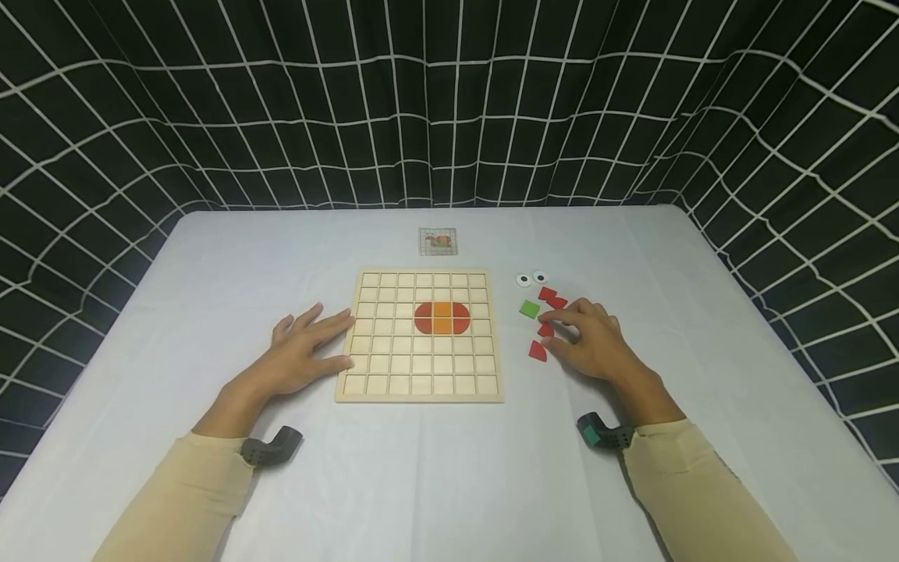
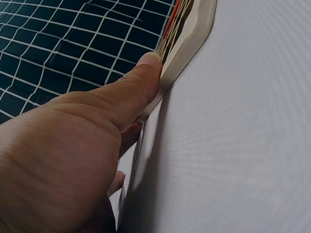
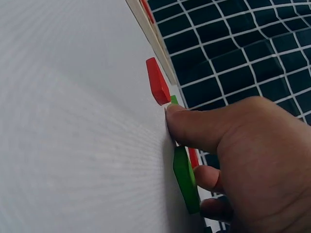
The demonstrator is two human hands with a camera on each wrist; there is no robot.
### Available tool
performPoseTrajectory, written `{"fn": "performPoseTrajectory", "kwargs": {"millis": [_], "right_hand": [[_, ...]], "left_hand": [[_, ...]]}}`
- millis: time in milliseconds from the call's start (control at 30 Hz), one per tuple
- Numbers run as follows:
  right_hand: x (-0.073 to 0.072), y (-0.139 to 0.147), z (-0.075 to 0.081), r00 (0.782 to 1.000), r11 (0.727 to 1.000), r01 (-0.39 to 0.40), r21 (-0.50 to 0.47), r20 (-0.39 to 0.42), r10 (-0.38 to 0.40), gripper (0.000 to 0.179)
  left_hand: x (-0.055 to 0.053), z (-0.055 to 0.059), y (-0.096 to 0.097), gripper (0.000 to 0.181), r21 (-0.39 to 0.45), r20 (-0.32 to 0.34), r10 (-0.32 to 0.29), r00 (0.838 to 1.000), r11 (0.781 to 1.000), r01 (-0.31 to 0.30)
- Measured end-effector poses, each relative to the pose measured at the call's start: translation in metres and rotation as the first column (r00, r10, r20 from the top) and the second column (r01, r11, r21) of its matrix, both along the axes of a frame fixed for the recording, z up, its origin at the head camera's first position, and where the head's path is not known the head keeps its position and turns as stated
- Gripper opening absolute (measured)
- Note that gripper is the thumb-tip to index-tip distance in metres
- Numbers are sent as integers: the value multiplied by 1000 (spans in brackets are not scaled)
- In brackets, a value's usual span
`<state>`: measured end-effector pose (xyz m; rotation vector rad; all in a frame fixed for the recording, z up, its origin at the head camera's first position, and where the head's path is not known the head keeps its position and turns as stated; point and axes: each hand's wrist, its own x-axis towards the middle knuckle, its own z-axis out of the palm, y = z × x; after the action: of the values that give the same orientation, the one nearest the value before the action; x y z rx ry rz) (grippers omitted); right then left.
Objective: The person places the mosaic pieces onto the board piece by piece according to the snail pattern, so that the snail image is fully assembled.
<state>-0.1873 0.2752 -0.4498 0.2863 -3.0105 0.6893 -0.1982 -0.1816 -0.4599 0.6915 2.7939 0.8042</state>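
Where right fingers [image 1: 566, 315] curl, red piece [image 1: 545, 331] part-hidden

The left arm [image 1: 175, 503] and right arm [image 1: 702, 496] are angled inward from the near side. The left hand [image 1: 303, 351] is held palm down, fingers extended and spread; the right hand [image 1: 593, 339] is turned far left, its thumb and index finger bent, tips apart
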Motion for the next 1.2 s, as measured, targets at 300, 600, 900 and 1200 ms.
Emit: {"fn": "performPoseTrajectory", "kwargs": {"millis": [300,600,900,1200], "right_hand": [[3,1,1,1000,1000,9,-2,23,-9,42],[3,0,0,999,999,35,-28,13,-35,33],[2,-1,-2,999,1000,-4,3,-48,4,37],[1,-5,-1,998,1000,-4,24,-61,6,37]], "left_hand": [[1,1,1,72,-3,4,13,1000,1000,-13],[0,2,1,71,-4,-2,9,1000,1000,-9],[1,2,1,72,0,6,7,1000,1000,-7],[0,1,0,71,0,-4,4,1000,1000,-4]]}}
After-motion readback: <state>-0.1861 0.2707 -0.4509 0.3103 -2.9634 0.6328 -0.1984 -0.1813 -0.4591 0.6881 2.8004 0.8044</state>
